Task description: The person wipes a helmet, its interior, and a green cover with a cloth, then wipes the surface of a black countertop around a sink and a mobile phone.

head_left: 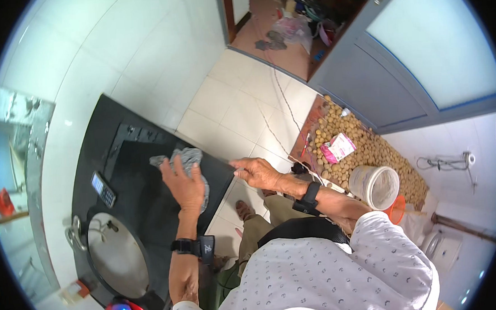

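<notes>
My left hand (pixel 183 185) lies with its fingers spread on a crumpled grey cloth (pixel 187 156) on the black countertop (pixel 148 185). Part of the cloth shows past the fingertips, and another part hangs out beside the palm. Near the counter's right corner, over the floor, my right hand (pixel 255 173) has its fingers curled in toward the thumb, and I see nothing in it. Both wrists wear black straps.
A phone with keys (pixel 103 189) lies on the counter near the round sink (pixel 117 254) and its tap (pixel 76 233). Small round potato-like items (pixel 365 149) cover the floor at right, with a white bucket (pixel 375 186) beside them. Cords (pixel 281 91) cross the tiles toward a doorway.
</notes>
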